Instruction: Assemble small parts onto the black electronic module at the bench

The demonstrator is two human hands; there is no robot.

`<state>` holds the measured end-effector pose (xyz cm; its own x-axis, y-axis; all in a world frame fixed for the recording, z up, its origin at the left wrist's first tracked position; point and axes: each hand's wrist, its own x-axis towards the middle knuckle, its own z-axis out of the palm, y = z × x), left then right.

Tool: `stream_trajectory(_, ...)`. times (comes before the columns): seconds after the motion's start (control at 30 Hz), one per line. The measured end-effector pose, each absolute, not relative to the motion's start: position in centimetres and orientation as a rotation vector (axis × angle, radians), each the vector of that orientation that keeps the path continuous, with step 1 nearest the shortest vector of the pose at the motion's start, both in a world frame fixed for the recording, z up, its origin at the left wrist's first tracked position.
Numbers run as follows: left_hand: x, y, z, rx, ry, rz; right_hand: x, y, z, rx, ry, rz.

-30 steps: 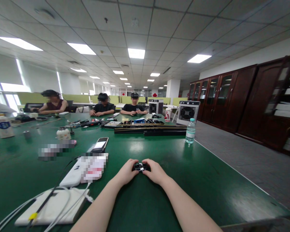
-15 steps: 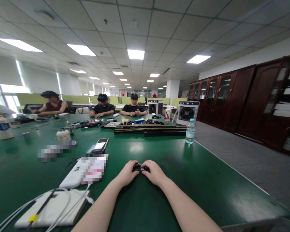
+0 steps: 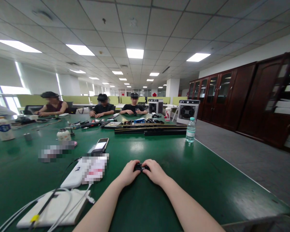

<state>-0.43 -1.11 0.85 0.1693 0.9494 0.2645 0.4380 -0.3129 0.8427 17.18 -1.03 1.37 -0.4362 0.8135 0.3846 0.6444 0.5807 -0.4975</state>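
Between my two hands is a small black object [image 3: 141, 167] with a greyish middle, mostly covered by my fingers; its kind I cannot make out. My left hand [image 3: 130, 171] grips its left end, thumb in front and fingers behind. From the other side my right hand [image 3: 154, 171] closes on the right end in the same way. Both hands rest low over the green table [image 3: 140, 206], the thumbs close together at the object's near side.
Left of my arms lie a phone [image 3: 101, 145], a white power bank [image 3: 73, 174] marked 2, and a white box [image 3: 55, 209] with cables. Ahead are long black rails [image 3: 164, 131] and a water bottle [image 3: 190, 131]. Several people [image 3: 134, 106] sit along the far side.
My view has shifted very slightly. Both hands keep their hold on the small black object in almost the same spot.
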Motion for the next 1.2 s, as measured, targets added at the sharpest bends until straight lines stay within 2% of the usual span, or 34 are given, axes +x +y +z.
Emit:
stream_trajectory(0.43,-0.5,-1.3,1.1,1.849,1.336,1.073,18.1,-0.8,3.0,-1.180,-2.001,0.342)
stream_trajectory(0.7,-0.3,-1.4,1.3,2.068,1.502,0.824,18.9,0.2,2.6,-1.203,-1.841,0.274)
stream_trajectory(1.2,-0.4,-1.4,1.2,2.064,1.506,0.835,20.0,0.7,3.0,-1.158,-1.587,0.108)
